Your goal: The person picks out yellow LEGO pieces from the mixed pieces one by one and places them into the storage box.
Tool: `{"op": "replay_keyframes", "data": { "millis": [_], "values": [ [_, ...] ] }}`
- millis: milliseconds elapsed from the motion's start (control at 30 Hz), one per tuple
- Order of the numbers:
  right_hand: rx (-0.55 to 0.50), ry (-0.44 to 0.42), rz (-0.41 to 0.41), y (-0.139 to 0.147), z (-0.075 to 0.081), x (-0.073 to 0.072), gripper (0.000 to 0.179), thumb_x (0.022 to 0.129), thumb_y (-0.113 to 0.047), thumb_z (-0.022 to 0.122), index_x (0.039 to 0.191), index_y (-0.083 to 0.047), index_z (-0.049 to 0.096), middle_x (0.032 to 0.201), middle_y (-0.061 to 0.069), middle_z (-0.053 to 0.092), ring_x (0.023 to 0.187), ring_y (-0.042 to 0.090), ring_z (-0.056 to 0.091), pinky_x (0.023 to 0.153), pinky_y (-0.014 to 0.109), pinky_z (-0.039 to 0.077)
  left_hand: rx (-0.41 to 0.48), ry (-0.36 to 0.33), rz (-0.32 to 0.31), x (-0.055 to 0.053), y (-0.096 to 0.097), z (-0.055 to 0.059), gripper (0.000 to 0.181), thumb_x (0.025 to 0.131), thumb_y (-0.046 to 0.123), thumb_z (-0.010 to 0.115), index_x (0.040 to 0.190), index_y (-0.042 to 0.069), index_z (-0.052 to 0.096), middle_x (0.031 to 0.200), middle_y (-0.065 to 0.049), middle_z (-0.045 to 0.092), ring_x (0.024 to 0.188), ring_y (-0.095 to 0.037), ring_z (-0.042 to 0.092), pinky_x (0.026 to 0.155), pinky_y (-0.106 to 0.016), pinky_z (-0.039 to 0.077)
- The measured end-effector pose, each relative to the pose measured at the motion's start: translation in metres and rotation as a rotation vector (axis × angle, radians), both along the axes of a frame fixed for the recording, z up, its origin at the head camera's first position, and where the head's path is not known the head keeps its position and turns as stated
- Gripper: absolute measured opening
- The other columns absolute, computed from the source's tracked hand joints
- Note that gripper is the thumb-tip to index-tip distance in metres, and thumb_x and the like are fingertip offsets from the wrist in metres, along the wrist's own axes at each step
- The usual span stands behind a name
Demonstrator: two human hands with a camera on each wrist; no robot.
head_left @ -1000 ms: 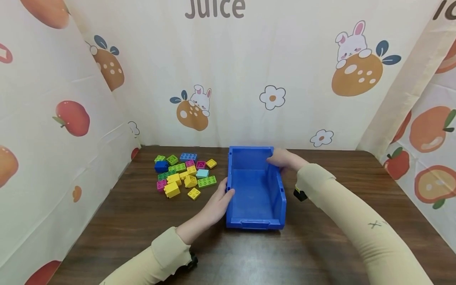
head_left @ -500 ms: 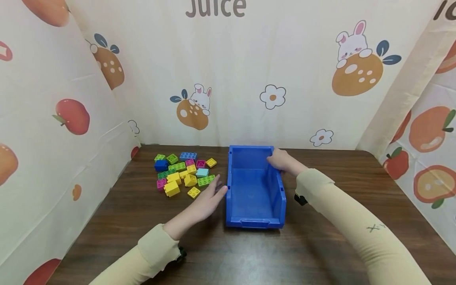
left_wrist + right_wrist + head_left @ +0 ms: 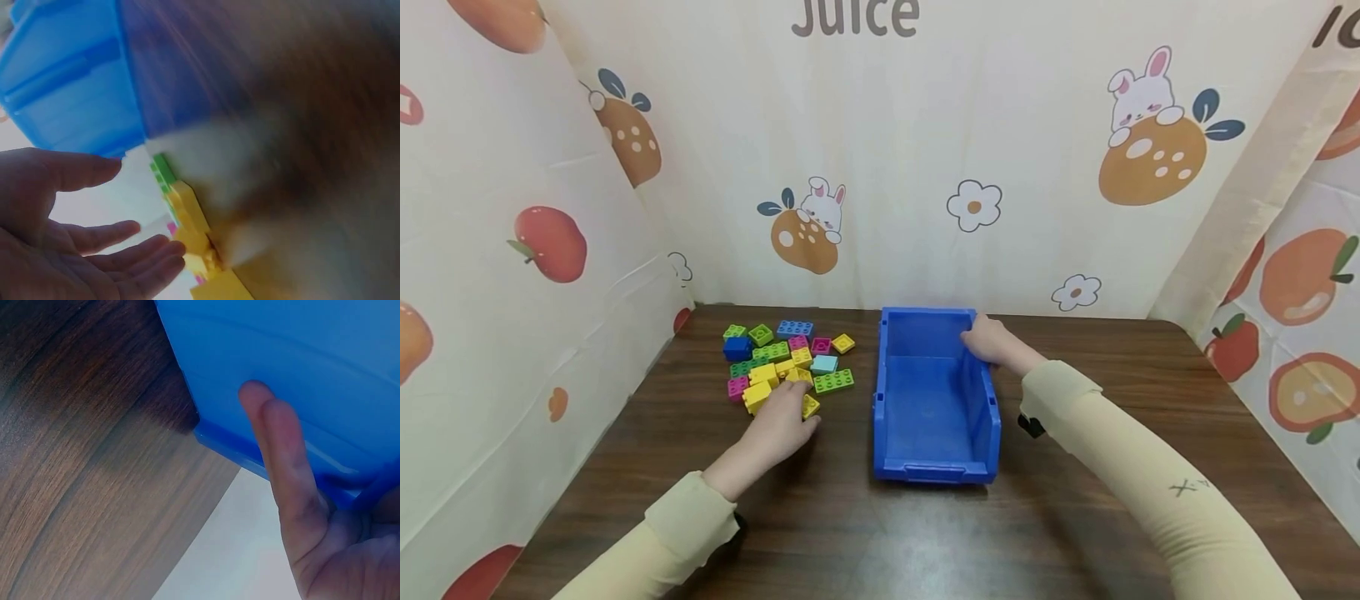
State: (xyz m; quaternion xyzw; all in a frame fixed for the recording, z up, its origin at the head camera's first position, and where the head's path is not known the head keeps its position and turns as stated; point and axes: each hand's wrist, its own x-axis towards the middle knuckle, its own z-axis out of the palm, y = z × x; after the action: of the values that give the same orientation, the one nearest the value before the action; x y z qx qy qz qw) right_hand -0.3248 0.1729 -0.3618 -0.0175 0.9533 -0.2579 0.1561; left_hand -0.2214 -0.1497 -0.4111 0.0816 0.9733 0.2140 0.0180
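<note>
A blue plastic storage bin (image 3: pixel 934 335) stands on the table in the middle of the head view. My right hand (image 3: pixel 1000 342) grips the top of its right wall near the back corner; in the right wrist view, fingers (image 3: pixel 284 434) lie along the wall's outer face. My left hand (image 3: pixel 775 429) hovers over the front of a pile of toy building bricks, partly hiding a flat yellow brick (image 3: pixel 810 406). Its fingers are spread and loosely bent in the left wrist view, holding nothing visible. A yellow brick (image 3: pixel 757 396) lies by its fingertips.
Green (image 3: pixel 833 381), pink (image 3: pixel 737 387), light blue (image 3: pixel 824 365) and blue (image 3: pixel 737 348) bricks lie in the pile left of the bin. The dark wooden table (image 3: pixel 917 542) ends at printed curtains (image 3: pixel 902 250) behind and at both sides.
My left hand has let go of the bin's left side and moved left to the bricks. The right hand keeps its grip, and the bin stays practically in place.
</note>
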Motion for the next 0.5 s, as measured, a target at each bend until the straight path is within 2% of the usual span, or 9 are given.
{"op": "replay_keyframes", "data": {
  "millis": [33,200,400,500],
  "values": [
    [0.003,-0.001,-0.006,0.000,-0.001,-0.001,0.056,0.098,-0.019,0.033,0.137,0.018,0.018,0.101,0.032,0.054,0.051,0.021,0.060,0.057,0.037,0.057,-0.029,0.003,0.006,-0.002,-0.001,-0.001,0.057,0.081,0.020,0.073,0.127,-0.005,0.051,0.122,-0.023,0.055,0.110,-0.035,0.054,0.095,-0.051,0.046],
    [0.009,0.001,-0.003,0.001,-0.002,0.001,0.056,0.099,-0.020,0.032,0.138,0.018,0.017,0.093,0.027,0.054,0.049,0.018,0.056,0.054,0.035,0.055,-0.139,0.009,0.006,-0.011,-0.001,-0.006,0.050,0.080,0.020,0.075,0.119,-0.005,0.056,0.110,-0.022,0.058,0.096,-0.033,0.058,0.087,-0.048,0.051],
    [0.005,-0.001,-0.010,0.001,-0.003,0.000,0.059,0.099,-0.021,0.033,0.139,0.018,0.014,0.104,0.032,0.053,0.052,0.020,0.058,0.061,0.040,0.057,-0.193,-0.010,0.006,-0.020,0.004,-0.009,0.040,0.080,0.020,0.074,0.109,-0.004,0.061,0.099,-0.019,0.060,0.083,-0.028,0.059,0.078,-0.045,0.054],
    [-0.006,-0.002,-0.016,0.002,-0.004,0.000,0.059,0.099,-0.021,0.033,0.140,0.017,0.014,0.101,0.030,0.054,0.052,0.020,0.057,0.061,0.040,0.056,-0.218,-0.012,0.006,-0.024,0.005,-0.011,0.036,0.080,0.021,0.074,0.105,-0.004,0.063,0.096,-0.018,0.060,0.082,-0.028,0.057,0.078,-0.046,0.054]
  ]
}}
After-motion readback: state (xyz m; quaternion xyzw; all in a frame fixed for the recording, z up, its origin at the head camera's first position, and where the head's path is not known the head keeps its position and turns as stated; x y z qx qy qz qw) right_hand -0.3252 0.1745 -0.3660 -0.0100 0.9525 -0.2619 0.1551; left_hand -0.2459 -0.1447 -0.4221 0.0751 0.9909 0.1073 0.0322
